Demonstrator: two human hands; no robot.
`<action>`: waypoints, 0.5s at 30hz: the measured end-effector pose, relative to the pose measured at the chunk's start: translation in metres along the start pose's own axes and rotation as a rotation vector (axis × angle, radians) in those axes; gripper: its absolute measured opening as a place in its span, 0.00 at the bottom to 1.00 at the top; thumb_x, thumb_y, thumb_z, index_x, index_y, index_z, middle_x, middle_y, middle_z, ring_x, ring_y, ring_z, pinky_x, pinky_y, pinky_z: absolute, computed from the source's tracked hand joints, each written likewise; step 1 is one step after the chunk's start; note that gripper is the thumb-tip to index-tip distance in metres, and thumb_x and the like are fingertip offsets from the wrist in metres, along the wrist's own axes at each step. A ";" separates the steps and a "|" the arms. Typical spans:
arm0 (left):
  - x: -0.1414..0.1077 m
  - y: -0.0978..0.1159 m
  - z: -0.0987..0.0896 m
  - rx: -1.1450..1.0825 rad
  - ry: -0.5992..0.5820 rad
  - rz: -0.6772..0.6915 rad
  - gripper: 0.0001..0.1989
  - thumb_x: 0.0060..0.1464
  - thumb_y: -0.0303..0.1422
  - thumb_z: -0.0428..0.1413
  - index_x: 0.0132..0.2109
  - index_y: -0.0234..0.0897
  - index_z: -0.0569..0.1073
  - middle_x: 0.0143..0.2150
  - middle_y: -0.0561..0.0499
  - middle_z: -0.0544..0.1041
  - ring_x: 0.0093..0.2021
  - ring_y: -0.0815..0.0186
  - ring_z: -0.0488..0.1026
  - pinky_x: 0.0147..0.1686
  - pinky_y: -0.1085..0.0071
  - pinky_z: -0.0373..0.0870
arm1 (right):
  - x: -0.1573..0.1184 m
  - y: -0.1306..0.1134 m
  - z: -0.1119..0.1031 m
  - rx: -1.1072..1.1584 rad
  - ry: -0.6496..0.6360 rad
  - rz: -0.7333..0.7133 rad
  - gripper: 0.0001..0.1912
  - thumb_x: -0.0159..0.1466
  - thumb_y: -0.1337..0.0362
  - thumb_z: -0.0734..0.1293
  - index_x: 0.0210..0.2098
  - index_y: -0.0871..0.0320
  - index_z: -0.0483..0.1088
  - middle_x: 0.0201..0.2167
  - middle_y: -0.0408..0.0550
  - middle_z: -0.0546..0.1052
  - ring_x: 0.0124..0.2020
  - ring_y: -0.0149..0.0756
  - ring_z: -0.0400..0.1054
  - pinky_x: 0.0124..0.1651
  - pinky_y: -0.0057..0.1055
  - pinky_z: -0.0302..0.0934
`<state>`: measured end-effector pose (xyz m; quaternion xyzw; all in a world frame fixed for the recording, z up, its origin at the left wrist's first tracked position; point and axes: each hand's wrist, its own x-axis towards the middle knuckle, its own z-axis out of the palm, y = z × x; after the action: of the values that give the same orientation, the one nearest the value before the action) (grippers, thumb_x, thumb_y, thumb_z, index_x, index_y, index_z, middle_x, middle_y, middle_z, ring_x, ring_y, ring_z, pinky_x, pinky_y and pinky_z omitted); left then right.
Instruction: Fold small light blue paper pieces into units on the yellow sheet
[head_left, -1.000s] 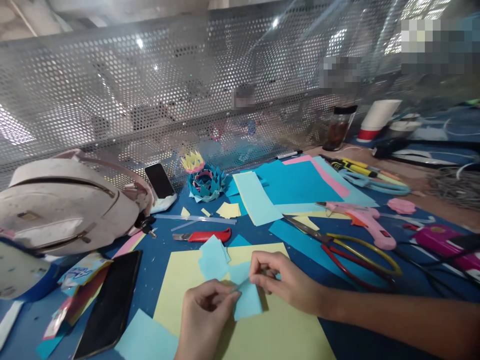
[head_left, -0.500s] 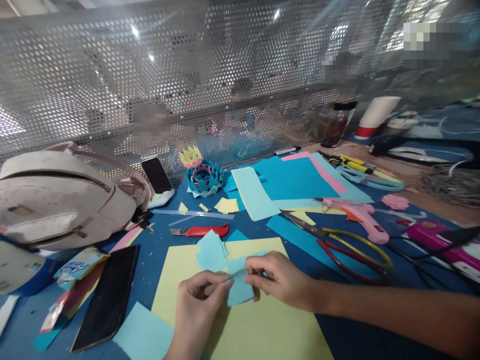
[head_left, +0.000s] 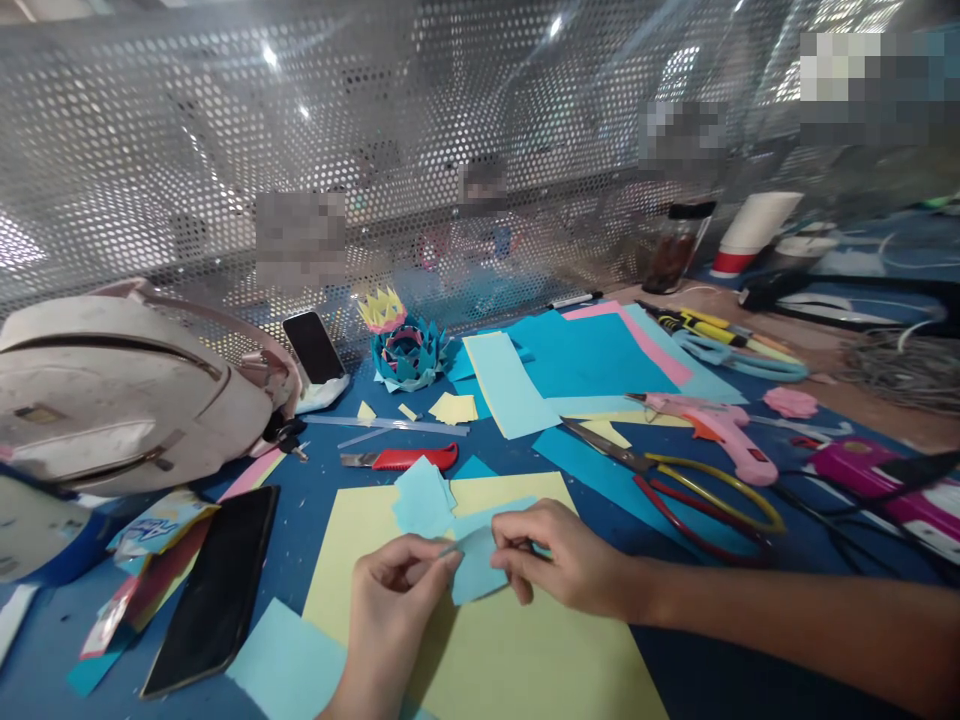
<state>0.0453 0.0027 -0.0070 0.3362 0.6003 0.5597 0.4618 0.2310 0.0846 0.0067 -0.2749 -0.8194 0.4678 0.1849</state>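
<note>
A small light blue paper piece (head_left: 477, 568) is pinched between my two hands, above a yellow sheet (head_left: 547, 650). My left hand (head_left: 401, 600) grips its upper left corner with thumb and finger. On the right edge, my right hand (head_left: 559, 555) is closed with bent fingers. Just behind them lie cut light blue pieces (head_left: 424, 497) and a light blue strip, partly covered by my right hand. A light blue square (head_left: 289, 660) rests at the sheet's lower left.
Beyond the sheet lie a red cutter (head_left: 412, 458), a paper lotus (head_left: 409, 355) and stacked coloured paper (head_left: 600, 355). Scissors (head_left: 652, 465) and a pink glue gun (head_left: 716, 430) are right. A dark phone (head_left: 217, 590), a phone upright (head_left: 313, 348) and a backpack (head_left: 120, 390) are left.
The held paper has tilted slightly and its lower edge sits a little higher. My hands have barely shifted and keep their grip.
</note>
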 end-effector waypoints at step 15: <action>0.002 -0.004 -0.004 -0.011 0.021 0.008 0.16 0.40 0.43 0.71 0.25 0.34 0.78 0.21 0.53 0.73 0.22 0.72 0.63 0.24 0.78 0.62 | -0.001 0.001 0.001 0.043 -0.025 0.013 0.13 0.63 0.61 0.67 0.24 0.58 0.66 0.19 0.42 0.77 0.20 0.27 0.65 0.27 0.21 0.54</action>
<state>0.0412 0.0025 -0.0112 0.3304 0.6008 0.5681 0.4552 0.2312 0.0840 0.0048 -0.2703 -0.8094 0.4902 0.1774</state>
